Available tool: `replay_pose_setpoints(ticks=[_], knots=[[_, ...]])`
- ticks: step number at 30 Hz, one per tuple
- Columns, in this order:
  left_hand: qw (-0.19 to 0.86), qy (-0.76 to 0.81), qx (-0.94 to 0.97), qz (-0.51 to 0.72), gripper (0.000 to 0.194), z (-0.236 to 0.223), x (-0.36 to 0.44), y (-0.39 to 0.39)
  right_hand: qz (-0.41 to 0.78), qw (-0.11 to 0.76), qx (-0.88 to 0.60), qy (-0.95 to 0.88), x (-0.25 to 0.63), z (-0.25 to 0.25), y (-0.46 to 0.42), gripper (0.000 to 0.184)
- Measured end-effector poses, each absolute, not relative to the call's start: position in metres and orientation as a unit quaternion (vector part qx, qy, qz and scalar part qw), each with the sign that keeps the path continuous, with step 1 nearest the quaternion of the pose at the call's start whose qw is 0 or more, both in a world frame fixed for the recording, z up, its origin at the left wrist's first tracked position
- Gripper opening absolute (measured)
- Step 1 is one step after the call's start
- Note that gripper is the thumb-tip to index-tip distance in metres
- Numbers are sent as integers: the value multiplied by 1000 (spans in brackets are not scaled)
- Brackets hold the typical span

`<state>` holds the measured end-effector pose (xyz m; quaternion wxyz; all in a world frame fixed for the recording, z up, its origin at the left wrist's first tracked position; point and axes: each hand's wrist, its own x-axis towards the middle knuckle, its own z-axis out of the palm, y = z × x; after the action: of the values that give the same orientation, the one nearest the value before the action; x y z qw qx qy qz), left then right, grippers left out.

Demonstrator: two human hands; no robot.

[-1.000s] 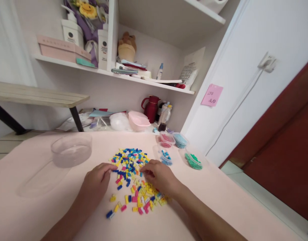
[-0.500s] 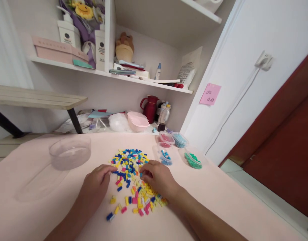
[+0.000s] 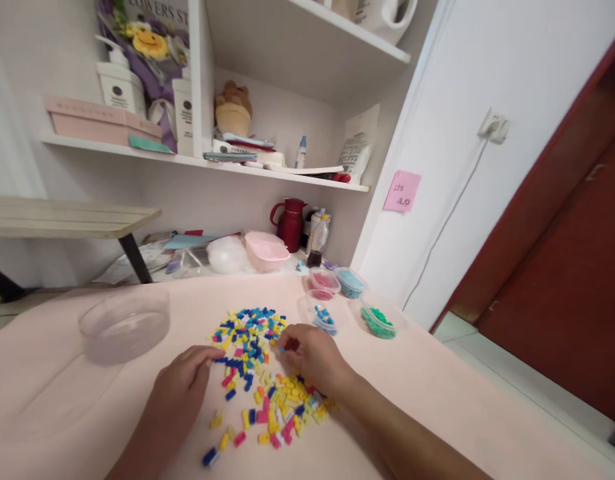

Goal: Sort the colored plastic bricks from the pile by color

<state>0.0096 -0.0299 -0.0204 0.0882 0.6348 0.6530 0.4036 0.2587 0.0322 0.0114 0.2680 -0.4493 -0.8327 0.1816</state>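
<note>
Small toy building bricks (image 3: pixel 282 400) in yellow, blue, pink and white lie in a loose, spread-out pile on the pink tabletop (image 3: pixel 407 413). At the pile's left edge is my left hand (image 3: pixel 180 390), its thumb and forefinger pressed together beside some dark blue bricks. Whatever is between those fingertips is too small to tell. My right hand (image 3: pixel 317 357) hovers over the right side of the pile with curled, pinching fingers. A bit of blue shows by its fingertips, but I cannot tell if it is held. That hand hides some bricks beneath it.
Beyond my right hand stand small clear tubs of red bricks (image 3: pixel 324 280), light blue bricks (image 3: pixel 351 283), blue bricks (image 3: pixel 324 319) and green bricks (image 3: pixel 379 323). A round clear container (image 3: pixel 125 327) is at left, near a clear lid (image 3: pixel 72 393). A red jug (image 3: pixel 289 227) stands behind.
The whole view has shifted, so the shelf and wall sit further left. Both hands keep nearly the same places at the pile, the right one slightly nearer the bricks below it.
</note>
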Motion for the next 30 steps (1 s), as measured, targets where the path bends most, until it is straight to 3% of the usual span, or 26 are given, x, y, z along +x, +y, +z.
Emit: replay_pose_setpoints(ticks=[5, 9, 19, 25, 30], knots=[[84, 651, 634, 408, 36, -20, 8, -28, 187, 395, -452, -777, 285, 36, 49, 9], [87, 653, 629, 413, 37, -18, 8, -29, 117, 478, -503, -711, 316, 52, 63, 13], [69, 640, 646, 410, 33, -16, 11, -31, -44, 393, -529, -751, 313, 34, 63, 34], [79, 646, 643, 404, 34, -14, 14, -35, 106, 340, -357, -863, 270, 25, 32, 29], [81, 646, 640, 408, 34, -15, 14, -33, 128, 281, -312, -899, 250, 7, 20, 27]])
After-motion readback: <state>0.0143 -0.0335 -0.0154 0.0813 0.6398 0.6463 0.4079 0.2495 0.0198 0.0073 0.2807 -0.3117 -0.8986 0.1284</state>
